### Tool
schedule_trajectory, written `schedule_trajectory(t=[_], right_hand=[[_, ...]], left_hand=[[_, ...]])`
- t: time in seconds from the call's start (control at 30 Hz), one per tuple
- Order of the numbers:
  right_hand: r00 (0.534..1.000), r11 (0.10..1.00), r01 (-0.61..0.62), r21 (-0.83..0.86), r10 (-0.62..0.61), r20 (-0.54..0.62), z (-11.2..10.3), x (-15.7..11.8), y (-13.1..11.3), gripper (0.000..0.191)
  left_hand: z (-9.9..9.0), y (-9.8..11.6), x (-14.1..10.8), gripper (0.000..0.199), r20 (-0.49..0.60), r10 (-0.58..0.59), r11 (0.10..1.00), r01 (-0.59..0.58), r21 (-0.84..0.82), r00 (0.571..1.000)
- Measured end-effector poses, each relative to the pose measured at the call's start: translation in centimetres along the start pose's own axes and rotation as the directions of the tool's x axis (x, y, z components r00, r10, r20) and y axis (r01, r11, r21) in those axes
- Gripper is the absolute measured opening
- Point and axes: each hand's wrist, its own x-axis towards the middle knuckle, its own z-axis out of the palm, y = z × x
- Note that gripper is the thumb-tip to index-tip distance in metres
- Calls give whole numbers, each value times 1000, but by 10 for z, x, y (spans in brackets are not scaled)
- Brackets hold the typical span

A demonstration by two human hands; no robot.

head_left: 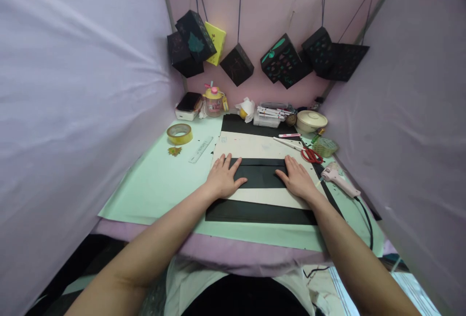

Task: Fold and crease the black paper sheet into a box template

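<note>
A folded black paper strip (260,176) lies crosswise on a white sheet (269,196), with a fold line near its far edge. My left hand (223,177) rests flat on the strip's left end, fingers spread. On the right end my right hand (297,178) presses down, also with its fingers apart. Black paper (255,211) shows beneath the white sheet, along the near side. Just beyond my right hand are red-handled scissors (311,155) and a pink and white pen (289,135).
To the right lies a glue gun (340,180) with a black cord. A clear ruler (201,150), a tape roll (179,134) and a dry leaf (174,151) are on the left. Markers (274,112), a jar (213,102) and a lidded bowl (311,121) stand at the back.
</note>
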Motion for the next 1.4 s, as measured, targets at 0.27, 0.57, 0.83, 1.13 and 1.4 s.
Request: schedule_trajectory(t=[0.27,0.57,0.83,1.13,1.4], right_hand=[[973,938,58,343,23,-228,-1,1,9,69],[859,850,166,500,125,-497,-18,-5,3,40],[852,841,186,508,119,-509,-17,-4,4,34],[810,799,198,568,194,-554,-20,-6,8,35],[797,648,282,707,252,-549,-21,-6,10,34]], left_hand=[[-17,-16,2,68,-282,-124,938,20,-347,951],[-43,-47,-3,32,-186,-278,916,202,-347,942],[-42,-39,-13,35,67,-82,968,95,-232,994],[-52,-38,-9,15,-151,-90,710,-43,-703,984],[-47,-46,1,26,-403,-411,361,-260,-896,818]])
